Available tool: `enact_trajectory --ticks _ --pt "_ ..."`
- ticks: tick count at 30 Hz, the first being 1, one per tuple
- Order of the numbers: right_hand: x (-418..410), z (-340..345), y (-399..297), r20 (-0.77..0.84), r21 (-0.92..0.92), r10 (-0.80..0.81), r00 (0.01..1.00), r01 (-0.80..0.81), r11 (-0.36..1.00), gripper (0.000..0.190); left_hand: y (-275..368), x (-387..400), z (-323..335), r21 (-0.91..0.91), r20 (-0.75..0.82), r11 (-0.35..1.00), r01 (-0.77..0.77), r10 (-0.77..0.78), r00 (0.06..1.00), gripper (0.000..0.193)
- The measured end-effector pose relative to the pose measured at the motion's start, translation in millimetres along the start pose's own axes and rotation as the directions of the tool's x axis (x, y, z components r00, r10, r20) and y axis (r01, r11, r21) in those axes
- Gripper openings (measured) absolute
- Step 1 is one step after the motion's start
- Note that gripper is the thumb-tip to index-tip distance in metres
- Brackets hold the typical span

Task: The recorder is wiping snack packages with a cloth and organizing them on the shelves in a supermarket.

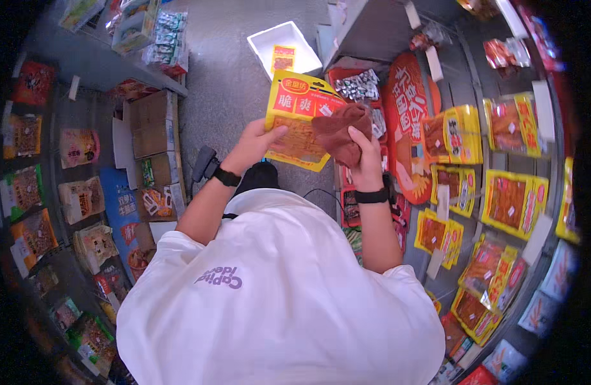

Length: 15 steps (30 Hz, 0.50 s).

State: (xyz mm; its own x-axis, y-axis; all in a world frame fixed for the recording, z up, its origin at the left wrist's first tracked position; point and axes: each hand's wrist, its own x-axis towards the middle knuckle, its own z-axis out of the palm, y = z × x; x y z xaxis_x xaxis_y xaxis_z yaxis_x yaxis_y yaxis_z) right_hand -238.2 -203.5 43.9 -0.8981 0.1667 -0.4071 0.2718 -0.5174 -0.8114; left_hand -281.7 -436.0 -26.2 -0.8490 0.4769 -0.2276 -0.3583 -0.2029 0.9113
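A yellow and red plastic snack packet point(297, 120) with a see-through window is held up in front of me. My left hand point(264, 139) grips its left edge, thumb on the front. In my right hand point(365, 156) is a crumpled brown cloth point(346, 132), which covers the packet's right side. Whether the right fingers also hold the packet behind the cloth is hidden. Beyond the packet, a white foam box point(302, 43) stands on the floor with a smaller yellow packet point(283, 57) in it.
Shelves of yellow snack packets point(514, 204) line the right side, with red trays point(350, 207) of small packs low down. On the left are more bagged snacks point(83, 197) and an opened cardboard box point(153, 125). A dark cable runs near the right trays.
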Motion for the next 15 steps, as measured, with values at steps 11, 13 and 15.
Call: enact_trajectory --ticks 11,13,15 --pt "227 60 -3 0.152 -0.215 0.256 0.955 -0.221 0.951 0.045 45 193 -127 0.058 -0.049 0.989 0.134 -0.131 0.990 0.027" --pt "287 66 -8 0.125 -0.270 0.223 0.967 -0.183 0.945 0.041 59 242 -136 -0.064 -0.104 0.965 0.253 -0.259 0.960 0.028" --pt "358 73 -19 0.099 -0.396 0.188 0.977 -0.135 0.908 0.038 56 304 -157 -0.062 -0.139 0.962 0.264 -0.271 0.953 0.027"
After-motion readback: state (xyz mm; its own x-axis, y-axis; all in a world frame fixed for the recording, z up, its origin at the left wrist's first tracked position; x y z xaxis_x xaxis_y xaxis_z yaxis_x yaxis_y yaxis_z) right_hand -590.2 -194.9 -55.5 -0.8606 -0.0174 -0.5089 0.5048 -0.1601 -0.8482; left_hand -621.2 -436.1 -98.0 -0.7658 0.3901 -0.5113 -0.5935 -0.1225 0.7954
